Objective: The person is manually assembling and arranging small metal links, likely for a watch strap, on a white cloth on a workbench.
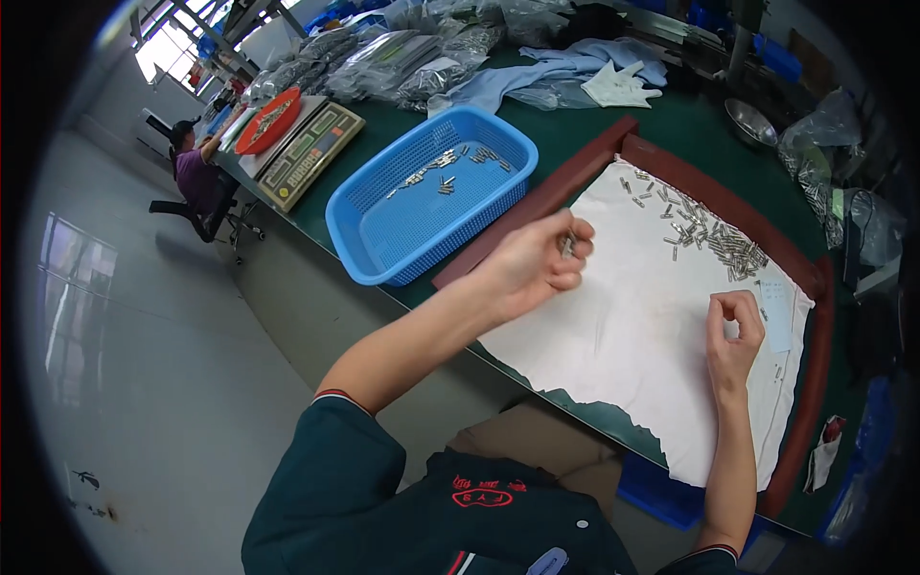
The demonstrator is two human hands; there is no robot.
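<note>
A: We are holding a few small metal pins (567, 245) pinched in our left hand (532, 268), fingers closed on them, over the white cloth (613, 335) near the wooden frame (575, 172). Our right hand (733, 331) is hovering above the cloth with thumb and forefinger curled into a ring; whether a pin is between them, we cannot tell.

B: What are we risking here?

A: The pins are tiny and smooth, so we judge that one could be slipping out of the left pinch and rolling under the frame edge or off the near side of the cloth, where it hangs over the surface (690, 125). The heap (714, 240) just beyond our right hand is lying loose too; a sleeve or wrist dragging across could be scattering it.

B: And the carry to the basket (383, 249)?

A: It is sitting left of our left hand, past the frame, with some pins already inside. We are thinking its mesh walls could be letting a thin pin through if dropped hard.

B: Any packages or labels?

A: Clear plastic bags (402, 57) of parts are piling up far beyond the basket. A small pale paper slip (778, 311) is lying just right of our right hand. A scale (311, 153) with an orange tray (268, 120) is standing further left.
</note>
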